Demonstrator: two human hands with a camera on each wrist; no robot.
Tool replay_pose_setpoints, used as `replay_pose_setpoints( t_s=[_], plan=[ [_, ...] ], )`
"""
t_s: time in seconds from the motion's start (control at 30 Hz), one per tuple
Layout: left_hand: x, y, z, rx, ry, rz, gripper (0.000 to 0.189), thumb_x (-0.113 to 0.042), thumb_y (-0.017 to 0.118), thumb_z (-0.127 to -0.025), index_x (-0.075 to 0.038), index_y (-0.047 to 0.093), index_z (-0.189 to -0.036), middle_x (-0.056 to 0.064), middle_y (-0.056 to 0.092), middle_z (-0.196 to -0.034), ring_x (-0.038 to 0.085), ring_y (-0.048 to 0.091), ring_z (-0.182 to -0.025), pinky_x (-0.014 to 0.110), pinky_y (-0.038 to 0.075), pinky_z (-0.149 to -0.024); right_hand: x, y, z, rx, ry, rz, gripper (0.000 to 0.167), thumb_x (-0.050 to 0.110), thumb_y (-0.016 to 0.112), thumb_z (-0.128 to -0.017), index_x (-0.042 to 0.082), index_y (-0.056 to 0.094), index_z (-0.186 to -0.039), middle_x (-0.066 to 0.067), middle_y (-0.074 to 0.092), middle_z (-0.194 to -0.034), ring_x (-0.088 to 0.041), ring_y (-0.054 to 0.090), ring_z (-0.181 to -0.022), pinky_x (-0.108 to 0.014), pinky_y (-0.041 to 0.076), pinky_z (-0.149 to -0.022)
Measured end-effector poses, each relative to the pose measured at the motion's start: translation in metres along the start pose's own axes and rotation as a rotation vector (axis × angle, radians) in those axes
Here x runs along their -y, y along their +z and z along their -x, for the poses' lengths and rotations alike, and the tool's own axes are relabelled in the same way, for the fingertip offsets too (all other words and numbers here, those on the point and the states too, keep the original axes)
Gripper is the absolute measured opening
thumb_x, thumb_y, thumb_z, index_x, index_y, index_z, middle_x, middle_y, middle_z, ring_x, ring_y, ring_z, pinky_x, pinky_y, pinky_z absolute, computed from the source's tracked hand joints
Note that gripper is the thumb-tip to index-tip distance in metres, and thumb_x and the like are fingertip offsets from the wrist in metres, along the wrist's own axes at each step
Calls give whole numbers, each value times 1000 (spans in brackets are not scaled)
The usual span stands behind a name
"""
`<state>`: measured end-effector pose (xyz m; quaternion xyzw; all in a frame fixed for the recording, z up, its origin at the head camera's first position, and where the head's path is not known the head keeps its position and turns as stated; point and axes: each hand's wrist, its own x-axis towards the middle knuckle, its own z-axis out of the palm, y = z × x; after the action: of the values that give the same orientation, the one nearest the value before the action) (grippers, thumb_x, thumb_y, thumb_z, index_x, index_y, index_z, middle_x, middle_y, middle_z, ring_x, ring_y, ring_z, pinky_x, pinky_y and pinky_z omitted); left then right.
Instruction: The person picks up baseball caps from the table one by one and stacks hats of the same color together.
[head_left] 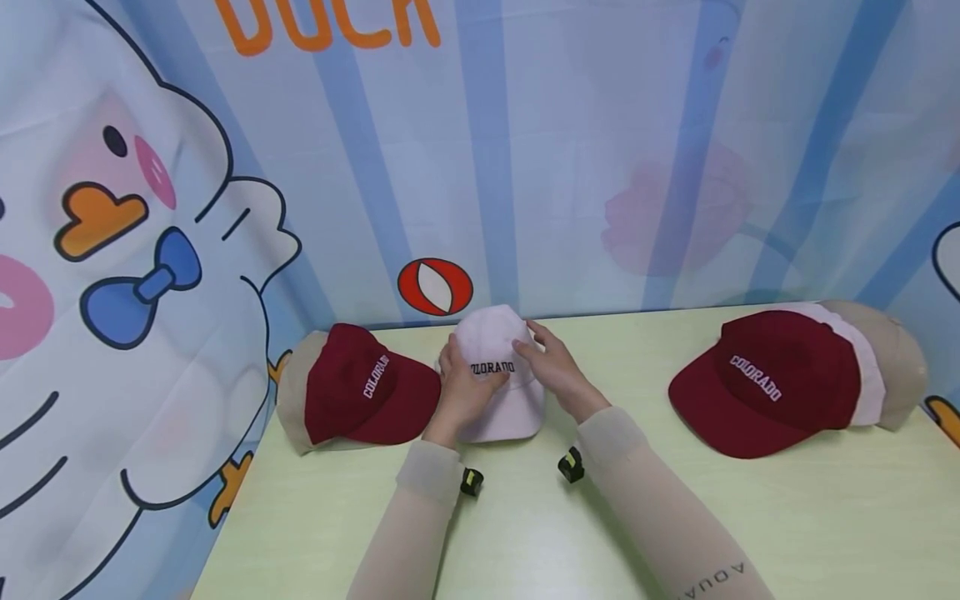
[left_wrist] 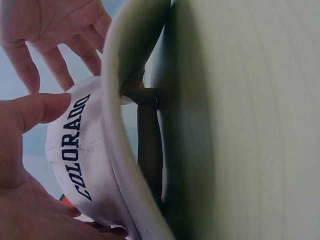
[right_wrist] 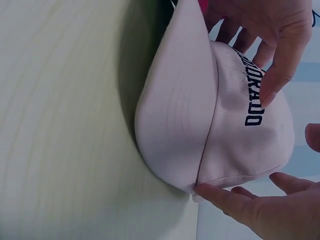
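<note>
A pale pinkish-white baseball cap (head_left: 504, 412) with dark COLORADO lettering sits at the middle of the table, brim toward me. My left hand (head_left: 462, 387) grips its left side, thumb across the front by the letters and fingers round the side of the crown. On the other side, my right hand (head_left: 557, 367) touches the cap with mostly straight fingers. One right fingertip (right_wrist: 204, 190) meets the seam where brim and crown join, while the thumb stands off the fabric in the right wrist view. Under the brim, the left wrist view shows a dark inner band (left_wrist: 149, 145).
Close on the left, a maroon COLORADO cap (head_left: 345, 387) is stacked over a beige cap (head_left: 292, 400). At the right, another maroon cap (head_left: 787, 375) nests with a white cap (head_left: 862, 367) and a beige cap (head_left: 903, 367). A printed cloth backdrop (head_left: 562, 167) rises behind the table (head_left: 517, 542).
</note>
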<state>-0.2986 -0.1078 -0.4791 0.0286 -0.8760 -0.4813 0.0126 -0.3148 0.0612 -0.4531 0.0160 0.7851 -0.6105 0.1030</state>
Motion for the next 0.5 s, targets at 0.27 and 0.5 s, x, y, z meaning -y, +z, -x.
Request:
replay_pose_setpoints(
  t_s=[0.27, 0.5],
  plan=[
    [-2, -1, 1, -4, -20, 8, 112, -32, 78, -91, -10, -3, -166, 18, 2, -171, 42, 11, -157, 62, 28, -123, 0, -1, 3, 4, -23, -12, 67, 37, 53, -107, 17, 26, -165, -19, 24, -170, -41, 26, -156, -59, 26, -125],
    [-8, -2, 4, -15, -11, -10, 111, -33, 77, -91, -12, -2, -166, 16, -1, -172, 41, 7, -159, 62, 24, -125, 0, -8, 7, 3, -21, 0, 66, 37, 52, -107, 17, 27, -165, -20, 23, -171, -41, 24, -157, -58, 25, -126]
  ],
)
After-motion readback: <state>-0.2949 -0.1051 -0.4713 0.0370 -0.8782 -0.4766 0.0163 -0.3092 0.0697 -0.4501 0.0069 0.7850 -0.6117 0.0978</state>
